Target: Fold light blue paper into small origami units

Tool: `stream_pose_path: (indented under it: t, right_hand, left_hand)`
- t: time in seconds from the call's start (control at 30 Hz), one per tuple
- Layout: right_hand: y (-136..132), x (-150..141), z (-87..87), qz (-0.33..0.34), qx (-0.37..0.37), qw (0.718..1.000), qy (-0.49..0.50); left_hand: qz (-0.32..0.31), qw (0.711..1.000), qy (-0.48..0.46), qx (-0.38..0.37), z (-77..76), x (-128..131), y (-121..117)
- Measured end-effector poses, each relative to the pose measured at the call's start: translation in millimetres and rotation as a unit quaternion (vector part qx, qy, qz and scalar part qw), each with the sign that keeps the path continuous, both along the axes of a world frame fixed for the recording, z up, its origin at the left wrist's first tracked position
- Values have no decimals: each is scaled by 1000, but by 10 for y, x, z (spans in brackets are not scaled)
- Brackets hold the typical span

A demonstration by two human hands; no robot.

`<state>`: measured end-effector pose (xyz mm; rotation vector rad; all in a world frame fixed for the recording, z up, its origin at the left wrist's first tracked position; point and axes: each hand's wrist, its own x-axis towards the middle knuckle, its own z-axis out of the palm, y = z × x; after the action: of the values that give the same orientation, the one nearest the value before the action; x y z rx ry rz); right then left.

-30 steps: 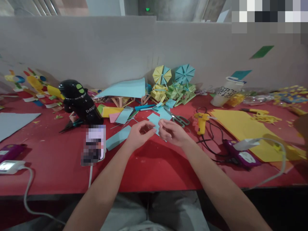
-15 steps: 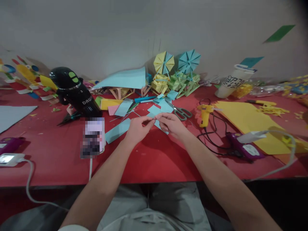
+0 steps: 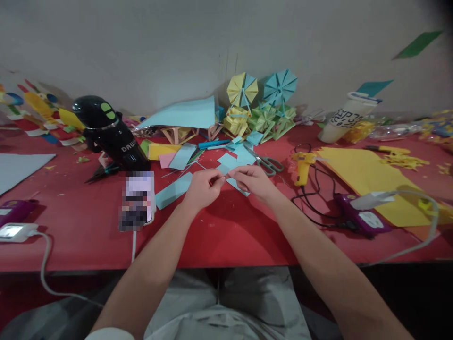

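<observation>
My left hand (image 3: pixel 204 188) and my right hand (image 3: pixel 255 183) meet fingertip to fingertip above the red table. Each is closed in a pinch, and whatever lies between the fingers is too small to make out. Light-blue paper pieces (image 3: pixel 228 160) lie just behind the fingertips, one of them partly under my right hand. To the left of my left hand rests a light-blue paper strip (image 3: pixel 173 190). Grey-handled scissors (image 3: pixel 269 165) lie behind my right hand, their blades beside the blue paper.
A phone (image 3: pixel 137 200) and a black tumbler (image 3: pixel 111 134) stand left. On the right are a yellow glue gun (image 3: pixel 303 168) with its cord, a purple power strip (image 3: pixel 364 218), yellow paper sheets (image 3: pixel 371 184) and a cup (image 3: pixel 348 118). Folded-paper umbrellas (image 3: pixel 279 88) stand at the back.
My fingertips have shifted slightly, with a small change in the left hand's pinch. The view has tilted a little; the objects on the table stay in place.
</observation>
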<state>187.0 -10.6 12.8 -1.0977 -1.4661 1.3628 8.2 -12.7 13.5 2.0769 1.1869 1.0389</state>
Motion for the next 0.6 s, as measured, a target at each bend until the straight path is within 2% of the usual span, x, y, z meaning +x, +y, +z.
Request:
stream_pose_path:
  t: [0.23, 0.5, 0.6]
  right_hand:
    - [-9, -12, 4, 14, -17, 998, 60]
    - [-16, -6, 44, 25, -62, 987, 144]
    - [14, 54, 41, 13, -59, 985, 160]
  left_hand:
    - [10, 999, -21, 39, 12, -3, -18]
    - [50, 995, -25, 77, 42, -35, -37]
    - [52, 996, -41, 65, 33, -47, -10]
